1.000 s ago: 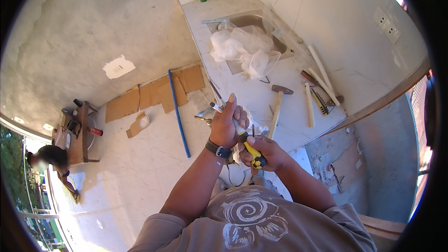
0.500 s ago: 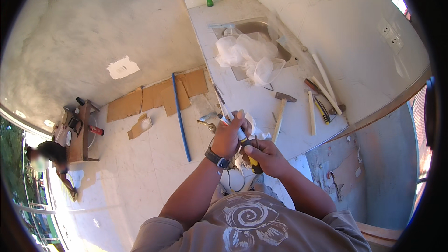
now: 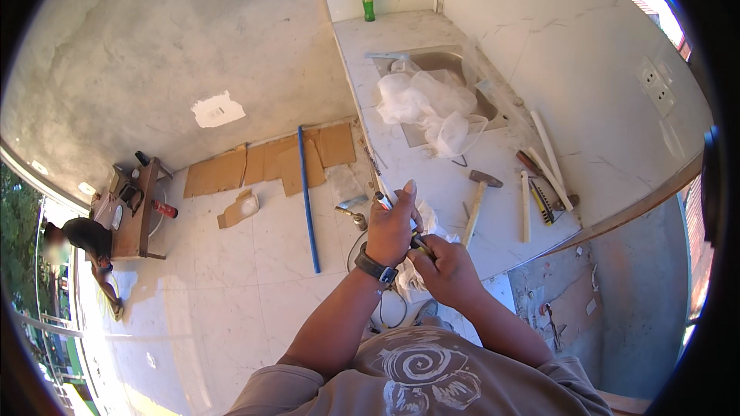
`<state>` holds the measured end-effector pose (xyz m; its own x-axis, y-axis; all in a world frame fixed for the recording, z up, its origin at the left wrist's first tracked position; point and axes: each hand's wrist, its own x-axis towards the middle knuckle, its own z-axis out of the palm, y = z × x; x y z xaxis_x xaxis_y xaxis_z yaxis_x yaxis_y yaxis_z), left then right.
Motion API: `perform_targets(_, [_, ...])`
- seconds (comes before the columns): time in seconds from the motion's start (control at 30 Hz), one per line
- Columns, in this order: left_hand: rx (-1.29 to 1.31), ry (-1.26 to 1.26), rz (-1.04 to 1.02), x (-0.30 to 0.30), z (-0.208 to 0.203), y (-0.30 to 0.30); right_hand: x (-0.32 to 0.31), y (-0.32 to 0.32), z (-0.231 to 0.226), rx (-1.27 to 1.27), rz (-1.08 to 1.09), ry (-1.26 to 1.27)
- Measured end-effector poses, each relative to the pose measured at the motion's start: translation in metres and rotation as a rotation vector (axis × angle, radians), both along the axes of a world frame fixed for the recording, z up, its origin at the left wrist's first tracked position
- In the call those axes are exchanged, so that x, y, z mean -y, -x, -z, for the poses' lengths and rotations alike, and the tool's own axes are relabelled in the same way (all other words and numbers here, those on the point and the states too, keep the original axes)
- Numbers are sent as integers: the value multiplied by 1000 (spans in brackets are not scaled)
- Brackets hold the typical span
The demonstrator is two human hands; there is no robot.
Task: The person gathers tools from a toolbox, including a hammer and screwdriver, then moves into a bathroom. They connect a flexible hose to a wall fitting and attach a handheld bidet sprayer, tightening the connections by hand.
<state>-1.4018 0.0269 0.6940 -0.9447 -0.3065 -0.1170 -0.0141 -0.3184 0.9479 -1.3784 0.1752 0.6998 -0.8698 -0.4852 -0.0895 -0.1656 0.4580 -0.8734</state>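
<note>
My left hand [image 3: 391,227], a dark watch on its wrist, is closed around a slim white tube [image 3: 384,187], its thumb pointing up. Close below it, my right hand [image 3: 447,268] grips a hand tool with a black and yellow handle [image 3: 421,243]; its working end is hidden by my fingers. Crumpled white material [image 3: 433,219] lies just behind my hands at the counter's edge. On the counter to the right rests a hammer [image 3: 475,204] with a pale handle. Beyond it lie a white tube [image 3: 526,206] and a yellow-and-black tool [image 3: 541,202].
A metal sink [image 3: 439,58] half covered by clear plastic sheeting [image 3: 424,100] is set in the counter, with a green bottle [image 3: 368,1] behind. On the floor are a blue pipe [image 3: 309,216] and cardboard [image 3: 216,171]. At far left, a person [image 3: 87,239] bends beside a wooden bench [image 3: 142,216].
Both hands have shifted slightly right in the picture. My right hand now covers more of the yellow handle, and my left thumb has straightened upward. The whole view has moved a little.
</note>
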Motion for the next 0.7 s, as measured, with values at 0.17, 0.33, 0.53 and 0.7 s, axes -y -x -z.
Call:
perform_targets(0.17, [49,72,-90,3,5,3,17,-11,-6,-545,125,-233])
perform_targets(0.33, [48,45,-81,9,8,-2,1,5,0,199,-62,65])
perform_targets(0.53, [-58,-115,9,10,-1,-13,-6,9,22,1119,-337,923])
perform_targets(0.7, [-11,-74,-38,16,-2,-10,-1,1,6,513,-144,278])
